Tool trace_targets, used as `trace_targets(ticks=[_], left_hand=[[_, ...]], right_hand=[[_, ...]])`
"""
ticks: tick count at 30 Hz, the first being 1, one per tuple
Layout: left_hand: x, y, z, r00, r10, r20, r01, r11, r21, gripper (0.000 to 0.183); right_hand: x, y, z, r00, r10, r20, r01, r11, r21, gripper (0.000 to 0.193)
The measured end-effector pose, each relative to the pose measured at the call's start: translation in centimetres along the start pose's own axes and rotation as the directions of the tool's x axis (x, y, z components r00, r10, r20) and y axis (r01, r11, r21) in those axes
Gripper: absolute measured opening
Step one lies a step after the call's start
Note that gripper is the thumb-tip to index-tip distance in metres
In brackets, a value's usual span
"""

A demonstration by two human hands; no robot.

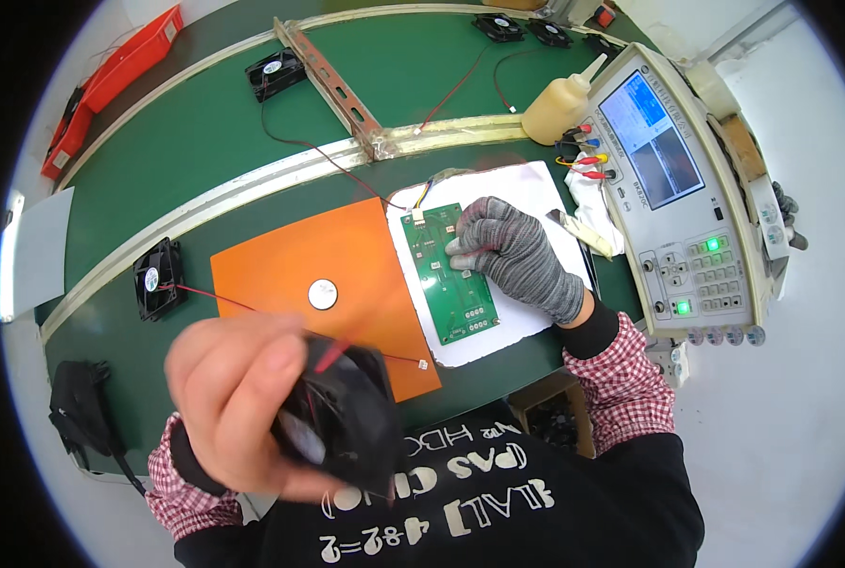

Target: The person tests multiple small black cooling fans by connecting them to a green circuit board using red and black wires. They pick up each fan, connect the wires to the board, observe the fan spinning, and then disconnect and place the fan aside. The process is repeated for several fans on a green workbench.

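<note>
My bare left hand (238, 393), blurred by motion, is closed around a black cooling fan (346, 417), raised in front of my body. A red lead shows across the fan. My right hand (517, 251), in a grey knit glove, rests on a green circuit board (455, 293). Its fingers are bent together over the board's upper right part; what they pinch, if anything, is hidden. A white plug (418, 216) with coloured wires sits at the board's top edge. Under the board lies a white sheet (541, 189); to its left is an orange mat (299, 251) bearing a round white disc (323, 294).
Another black fan (159, 279) stands at left; a small white connector (423, 364) lies on the mat. Beyond a pale rail (252, 189) are a fan (275, 74) and a metal bracket (332, 90). A yellowish bottle (557, 109) and a test instrument (687, 199) stand at right.
</note>
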State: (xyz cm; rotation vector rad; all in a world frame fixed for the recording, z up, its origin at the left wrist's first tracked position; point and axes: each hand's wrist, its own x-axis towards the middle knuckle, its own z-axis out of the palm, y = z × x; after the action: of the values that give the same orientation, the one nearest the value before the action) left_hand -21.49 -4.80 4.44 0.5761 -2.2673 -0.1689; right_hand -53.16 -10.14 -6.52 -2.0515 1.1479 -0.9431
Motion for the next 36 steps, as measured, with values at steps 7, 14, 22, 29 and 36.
trace_targets(ticks=[7, 14, 22, 29, 36], left_hand=[[-1.2, 0.8, -1.7, 0.722, -0.161, 0.673, 0.637, -0.228, -0.737, 0.102], [4.6, -3.7, 3.1, 0.979, 0.197, 0.044, -0.202, 0.959, 0.201, 0.062], [7.3, -27.7, 9.5, 0.940, -0.312, -0.137, 0.326, 0.708, 0.626, 0.037], [5.0, -24.5, 6.3, 0.939, -0.342, 0.023, 0.239, 0.700, 0.673, 0.015], [4.7, -2.3, 5.1, 0.909, 0.400, -0.113, -0.272, 0.778, 0.566, 0.011]], right_hand=[[0.6, 0.5, 0.9, 0.999, -0.010, 0.037, 0.007, 0.996, 0.086, 0.018], [0.5, -1.2, 0.4, 0.985, -0.173, -0.016, 0.162, 0.950, -0.268, 0.018], [0.7, -1.3, 0.6, 0.890, 0.246, -0.383, -0.059, 0.897, 0.437, 0.027], [-0.3, -0.8, -0.5, 0.952, 0.124, -0.281, -0.069, 0.978, 0.196, 0.048], [0.2, -7.6, 3.1, 0.978, -0.138, 0.159, 0.024, 0.823, 0.568, 0.078]])
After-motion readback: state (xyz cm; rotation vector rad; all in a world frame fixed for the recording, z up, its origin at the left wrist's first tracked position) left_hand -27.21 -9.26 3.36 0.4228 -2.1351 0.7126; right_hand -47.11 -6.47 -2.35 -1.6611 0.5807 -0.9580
